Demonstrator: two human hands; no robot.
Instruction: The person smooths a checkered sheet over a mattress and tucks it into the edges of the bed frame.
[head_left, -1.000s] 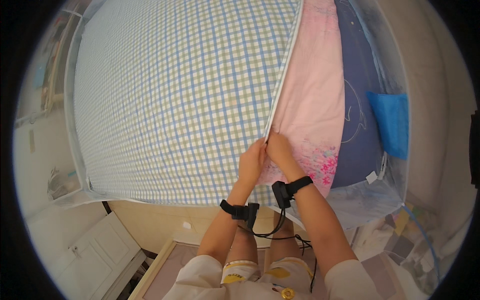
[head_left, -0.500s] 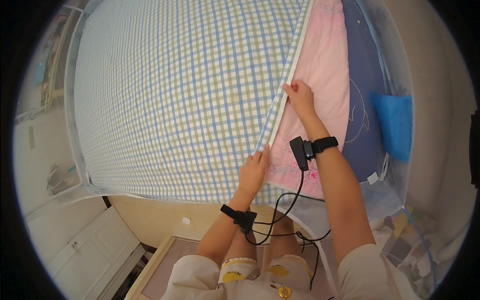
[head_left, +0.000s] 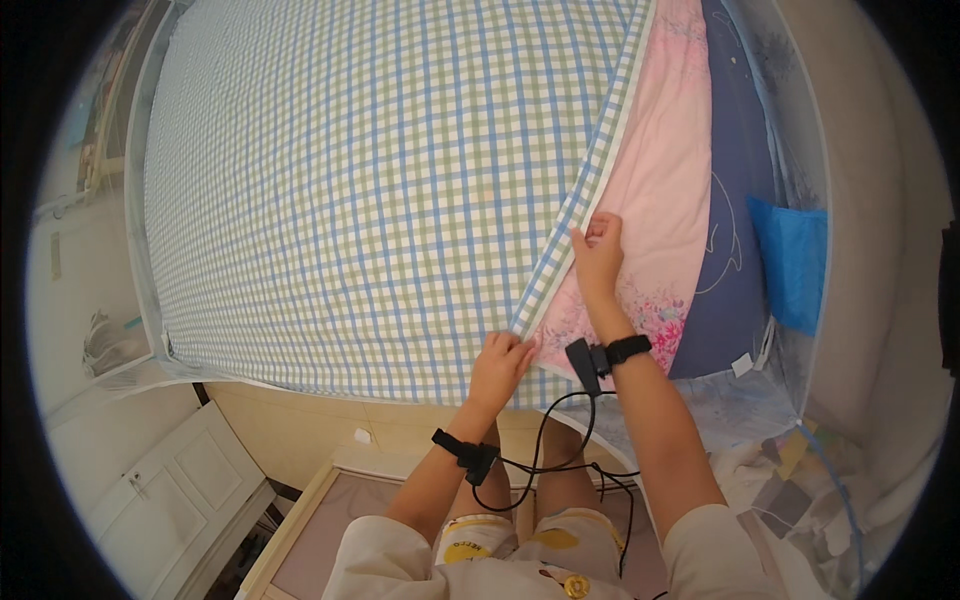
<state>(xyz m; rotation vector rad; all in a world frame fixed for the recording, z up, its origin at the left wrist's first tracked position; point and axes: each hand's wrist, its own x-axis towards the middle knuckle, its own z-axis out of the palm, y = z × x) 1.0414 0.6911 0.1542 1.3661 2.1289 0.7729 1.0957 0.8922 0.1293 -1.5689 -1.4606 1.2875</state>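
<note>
Head view: a checked sheet (head_left: 380, 190) covers most of the bed, its right hem lying over a pink quilt (head_left: 665, 190) beside a navy cover (head_left: 740, 220). The right hand (head_left: 598, 250) pinches that hem partway up; the left hand (head_left: 500, 362) grips it by the bed's near edge (fingers curled, closed on cloth). Best to keep the hem taut between both hands, pulling evenly.

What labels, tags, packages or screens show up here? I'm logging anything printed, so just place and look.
Small white fabric tag: at the navy bedding's lower corner, right of the right hand, squarish.
Blue pouch: by the bed's right edge, rectangular, plain.
No screens or signs visible.
</note>
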